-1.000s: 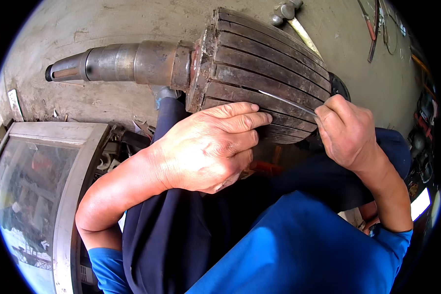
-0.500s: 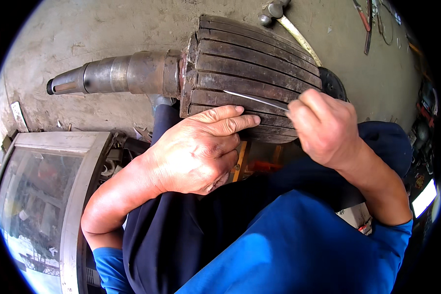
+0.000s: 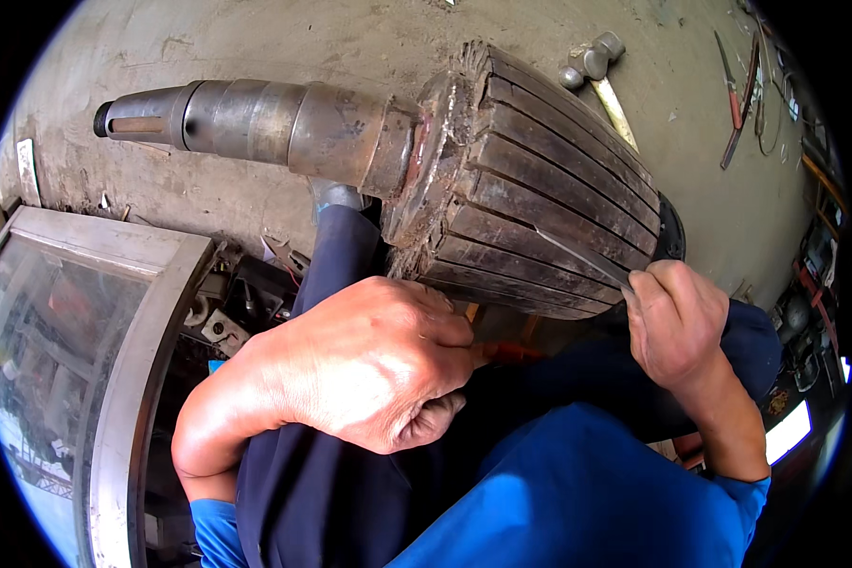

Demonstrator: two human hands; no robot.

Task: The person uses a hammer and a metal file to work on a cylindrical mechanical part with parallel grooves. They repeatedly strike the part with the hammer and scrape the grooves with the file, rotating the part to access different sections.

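Observation:
A heavy motor rotor (image 3: 563,189) with a dark, slotted core lies across the middle. Its stepped steel shaft (image 3: 256,118) points left and has a keyway near the tip. My right hand (image 3: 677,322) pinches a thin, tapering metal strip (image 3: 582,256), whose narrow end lies over the near slots of the core. Beside the core's near left end, my left hand (image 3: 379,364) is curled with its knuckles up. Its fingers are folded underneath, so whatever they may grip is hidden. Some orange material (image 3: 511,352) shows just beyond that hand.
A ball-peen hammer (image 3: 592,62) lies on the concrete floor behind the core. A glazed metal frame (image 3: 114,246) stands at the left, with assorted parts (image 3: 222,327) next to it. More hand tools (image 3: 734,104) lie at the far right. My dark-trousered legs flank the rotor's near side.
My left hand has come off the core toward me and curled up. My right hand has shifted right and down, still pinching the strip. The whole view has turned somewhat.

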